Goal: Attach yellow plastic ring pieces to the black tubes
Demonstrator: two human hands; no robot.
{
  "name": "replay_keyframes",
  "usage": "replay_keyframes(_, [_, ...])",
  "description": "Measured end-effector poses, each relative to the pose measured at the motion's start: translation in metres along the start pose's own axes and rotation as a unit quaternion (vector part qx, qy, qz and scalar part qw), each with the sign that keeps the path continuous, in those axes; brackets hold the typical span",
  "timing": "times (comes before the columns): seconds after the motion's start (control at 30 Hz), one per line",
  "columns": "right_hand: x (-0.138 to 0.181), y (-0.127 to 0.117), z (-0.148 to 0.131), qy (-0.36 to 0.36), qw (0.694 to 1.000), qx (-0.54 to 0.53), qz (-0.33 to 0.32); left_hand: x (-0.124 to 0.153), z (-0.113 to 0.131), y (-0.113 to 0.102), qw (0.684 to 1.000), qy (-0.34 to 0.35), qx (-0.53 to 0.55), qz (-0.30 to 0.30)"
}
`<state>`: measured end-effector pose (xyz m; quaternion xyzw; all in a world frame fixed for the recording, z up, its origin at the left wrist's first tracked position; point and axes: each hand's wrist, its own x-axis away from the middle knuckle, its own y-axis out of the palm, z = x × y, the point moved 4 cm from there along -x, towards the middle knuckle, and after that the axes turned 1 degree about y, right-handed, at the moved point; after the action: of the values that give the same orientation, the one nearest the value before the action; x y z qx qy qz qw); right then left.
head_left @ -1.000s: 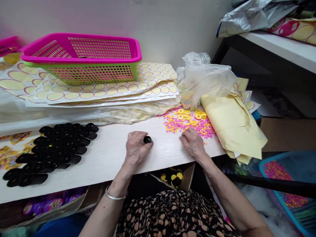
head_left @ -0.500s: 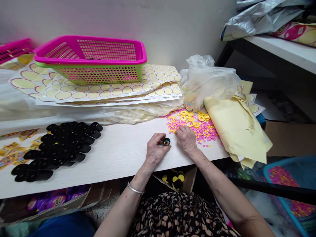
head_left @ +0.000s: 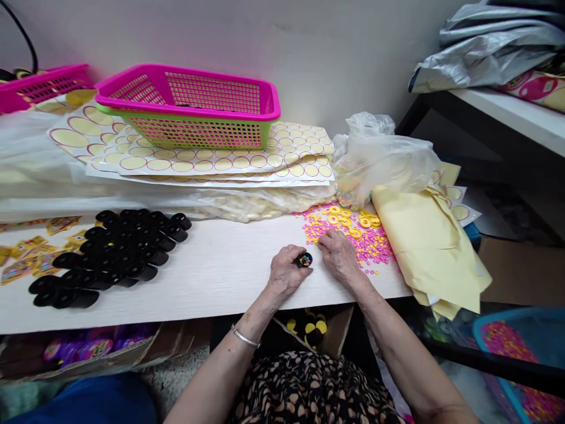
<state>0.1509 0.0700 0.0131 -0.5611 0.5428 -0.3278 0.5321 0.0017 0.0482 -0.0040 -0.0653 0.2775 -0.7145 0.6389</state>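
Note:
My left hand (head_left: 286, 274) is closed around a small black tube (head_left: 304, 259) with coloured beads showing in its open end, held just above the white table (head_left: 212, 274). Right beside it, my right hand (head_left: 338, 253) rests on the table with fingertips pinched at the near edge of a scatter of pink and yellow beads (head_left: 348, 235). What the pinch holds is too small to make out. Yellow rings (head_left: 348, 215) lie at the back of the scatter. A pile of black tubes (head_left: 117, 253) lies at the left of the table.
A pink and green basket (head_left: 194, 112) sits on stacked sticker sheets (head_left: 220, 159) at the back. A clear plastic bag (head_left: 379, 156) and yellow paper (head_left: 424, 241) lie to the right. Stickers (head_left: 26, 259) lie far left. A blue basket (head_left: 521, 347) and a cardboard box (head_left: 309, 327) sit below the table.
My left hand has carried the black tube rightwards to meet my right hand at the beads. My right hand has drawn back slightly to the pile's near edge. The view has shifted.

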Motion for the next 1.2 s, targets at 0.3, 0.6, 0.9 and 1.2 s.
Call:
replay_keyframes(0.3, [0.030,-0.013,-0.016,0.009,0.990,-0.047,-0.135,0.000,0.000,0.002,1.000,-0.018,0.017,0.002])
replay_keyframes(0.6, [0.037,-0.010,-0.008,0.129,0.977,-0.089,-0.141,-0.001,-0.001,0.004,1.000,-0.011,0.006,-0.006])
replay_keyframes(0.9, [0.040,-0.006,0.009,0.153,0.955,-0.243,-0.069,-0.001,-0.001,0.004,1.000,-0.004,-0.008,-0.006])
replay_keyframes(1.2, [0.045,-0.006,0.002,0.106,0.982,-0.154,-0.038,0.000,-0.002,0.005,1.000,-0.006,-0.014,-0.005])
